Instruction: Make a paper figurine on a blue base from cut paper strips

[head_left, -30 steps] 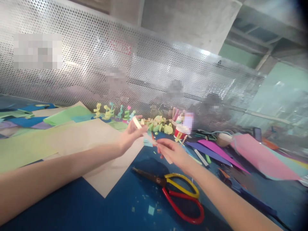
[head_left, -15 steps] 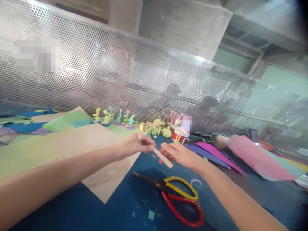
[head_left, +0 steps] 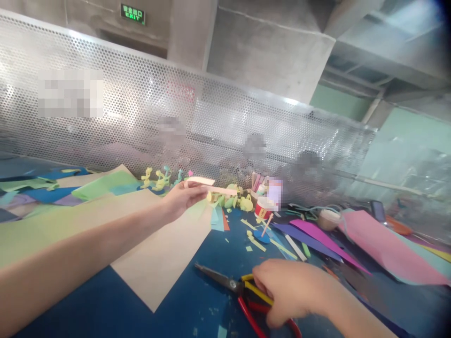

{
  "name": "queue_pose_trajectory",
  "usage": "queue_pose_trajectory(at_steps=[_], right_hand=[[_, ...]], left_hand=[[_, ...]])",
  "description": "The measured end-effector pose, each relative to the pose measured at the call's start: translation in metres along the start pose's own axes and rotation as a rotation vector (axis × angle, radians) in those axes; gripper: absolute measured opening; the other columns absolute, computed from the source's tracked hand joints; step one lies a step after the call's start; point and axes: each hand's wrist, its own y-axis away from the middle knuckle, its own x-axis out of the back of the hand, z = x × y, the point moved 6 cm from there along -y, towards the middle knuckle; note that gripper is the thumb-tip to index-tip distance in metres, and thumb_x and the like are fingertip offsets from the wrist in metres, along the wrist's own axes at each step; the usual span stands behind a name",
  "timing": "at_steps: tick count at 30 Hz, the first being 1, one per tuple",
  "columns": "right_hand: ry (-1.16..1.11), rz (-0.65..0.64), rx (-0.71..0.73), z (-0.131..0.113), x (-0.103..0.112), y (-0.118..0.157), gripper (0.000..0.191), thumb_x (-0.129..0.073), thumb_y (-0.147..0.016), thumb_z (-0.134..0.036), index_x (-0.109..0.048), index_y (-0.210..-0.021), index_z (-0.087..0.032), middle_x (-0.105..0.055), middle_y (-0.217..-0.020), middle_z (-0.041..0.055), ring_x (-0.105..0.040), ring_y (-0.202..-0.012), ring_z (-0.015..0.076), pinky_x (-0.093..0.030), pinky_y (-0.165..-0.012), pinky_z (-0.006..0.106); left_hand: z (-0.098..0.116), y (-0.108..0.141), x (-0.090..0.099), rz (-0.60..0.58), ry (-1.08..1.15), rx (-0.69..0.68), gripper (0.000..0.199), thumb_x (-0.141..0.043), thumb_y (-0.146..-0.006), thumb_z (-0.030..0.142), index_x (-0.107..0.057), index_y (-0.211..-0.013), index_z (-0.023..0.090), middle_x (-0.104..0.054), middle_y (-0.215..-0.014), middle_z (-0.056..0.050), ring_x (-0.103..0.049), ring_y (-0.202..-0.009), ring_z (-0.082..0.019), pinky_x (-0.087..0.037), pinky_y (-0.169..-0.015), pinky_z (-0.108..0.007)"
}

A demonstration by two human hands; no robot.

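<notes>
Pale narrow paper (head_left: pixel 225 190) sits pinched in the left hand (head_left: pixel 181 199) above the blue desk (head_left: pixel 176 307); the right hand (head_left: pixel 294 288) curls over yellow-and-red-handled metal scissors (head_left: pixel 232 285), its grip's tightness unclear from here. Overhead, a lit green sign (head_left: pixel 132 13) reads EXIT.

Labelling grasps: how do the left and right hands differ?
Left hand pinches pale paper; right hand partly covers the scissors, its hold partly hidden. Left hand is higher in the picture; right hand is lower and looks larger. Both are bare.
</notes>
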Motion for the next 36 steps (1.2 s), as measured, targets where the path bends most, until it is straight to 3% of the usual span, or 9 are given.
queue_pose_trajectory(at_steps=[3,8,11,13,15,19,22,26,36], right_hand=[[-0.098,0.057,0.014,0.006,0.005,-0.004,0.021,-0.066,-0.053,-0.034,-0.061,-0.066,-0.019,-0.053,-0.057,-0.0031,-0.038,-0.041,0.0092,-0.022,-0.034,0.02],[-0.45,0.342,0.137,0.032,0.03,-0.01,0.02,-0.057,-0.073,-0.039,-0.053,-0.072,-0.019,-0.059,-0.068,-0.0001,-0.052,-0.057,0.0131,-0.038,-0.05,0.022],[-0.746,0.388,0.258,0.041,0.032,-0.015,0.03,-0.049,-0.08,-0.051,-0.052,-0.086,-0.021,-0.061,-0.087,0.004,-0.058,-0.075,0.0178,-0.046,-0.066,0.027],[-0.938,0.397,0.265,0.046,0.027,-0.02,0.037,-0.038,-0.083,-0.057,-0.052,-0.094,-0.024,-0.058,-0.103,0.0059,-0.058,-0.092,0.0206,-0.047,-0.077,0.031],[-1.059,0.418,0.236,0.047,0.021,-0.027,0.044,-0.032,-0.084,-0.061,-0.052,-0.097,-0.024,-0.055,-0.107,0.0065,-0.055,-0.099,0.022,-0.046,-0.081,0.034],[-1.106,0.509,0.264,0.032,0.02,-0.033,0.042,-0.033,-0.084,-0.06,-0.05,-0.079,-0.021,-0.055,-0.081,0.0031,-0.057,-0.083,0.0193,-0.047,-0.079,0.036],[-1.161,0.575,0.271,0.021,0.023,-0.032,0.04,-0.032,-0.085,-0.058,-0.042,-0.07,-0.022,-0.047,-0.067,-0.0014,-0.051,-0.064,0.0146,-0.048,-0.073,0.034],[-1.249,0.575,0.253,0.012,0.023,-0.031,0.036,-0.034,-0.086,-0.054,-0.038,-0.069,-0.023,-0.038,-0.064,-0.0035,-0.042,-0.056,0.0118,-0.051,-0.066,0.03],[-1.28,0.661,0.238,0.011,0.02,-0.036,0.034,-0.038,-0.085,-0.052,-0.042,-0.07,-0.022,-0.039,-0.064,-0.0028,-0.045,-0.055,0.0121,-0.054,-0.055,0.028]], left_hand=[[0.007,-0.001,0.003,0.04,0.03,-0.033,0.012,-0.07,-0.066,0.01,-0.066,-0.078,0.012,-0.063,-0.074,-0.001,-0.062,-0.07,-0.008,-0.052,-0.074,-0.018],[0.02,-0.006,0.013,0.112,0.069,-0.096,0.008,-0.067,-0.07,0.009,-0.064,-0.076,0.012,-0.062,-0.068,0.0,-0.061,-0.062,-0.006,-0.051,-0.065,-0.014],[0.024,-0.008,0.018,0.138,0.078,-0.117,0.007,-0.065,-0.071,0.008,-0.063,-0.077,0.012,-0.062,-0.066,0.0,-0.06,-0.059,-0.005,-0.051,-0.063,-0.014],[0.025,-0.007,0.017,0.138,0.079,-0.12,0.008,-0.066,-0.071,0.009,-0.063,-0.077,0.013,-0.061,-0.065,0.001,-0.059,-0.059,-0.005,-0.05,-0.062,-0.013],[0.024,-0.004,0.014,0.13,0.072,-0.116,0.01,-0.068,-0.069,0.011,-0.064,-0.078,0.013,-0.06,-0.065,0.001,-0.059,-0.06,-0.005,-0.05,-0.061,-0.013],[0.017,0.004,0.0,0.102,0.045,-0.094,0.015,-0.073,-0.066,0.016,-0.064,-0.078,0.014,-0.059,-0.069,0.002,-0.058,-0.063,-0.005,-0.049,-0.063,-0.014],[0.008,0.012,-0.01,0.082,0.017,-0.079,0.017,-0.074,-0.065,0.021,-0.065,-0.078,0.015,-0.059,-0.072,0.002,-0.057,-0.066,-0.006,-0.048,-0.066,-0.016],[-0.003,0.023,-0.02,0.061,-0.043,-0.062,0.019,-0.073,-0.065,0.025,-0.065,-0.08,0.016,-0.059,-0.075,0.001,-0.056,-0.07,-0.007,-0.046,-0.068,-0.018],[-0.01,0.042,-0.037,0.036,-0.082,-0.006,0.02,-0.071,-0.068,0.027,-0.063,-0.083,0.017,-0.058,-0.08,0.001,-0.054,-0.078,-0.009,-0.043,-0.074,-0.022]])
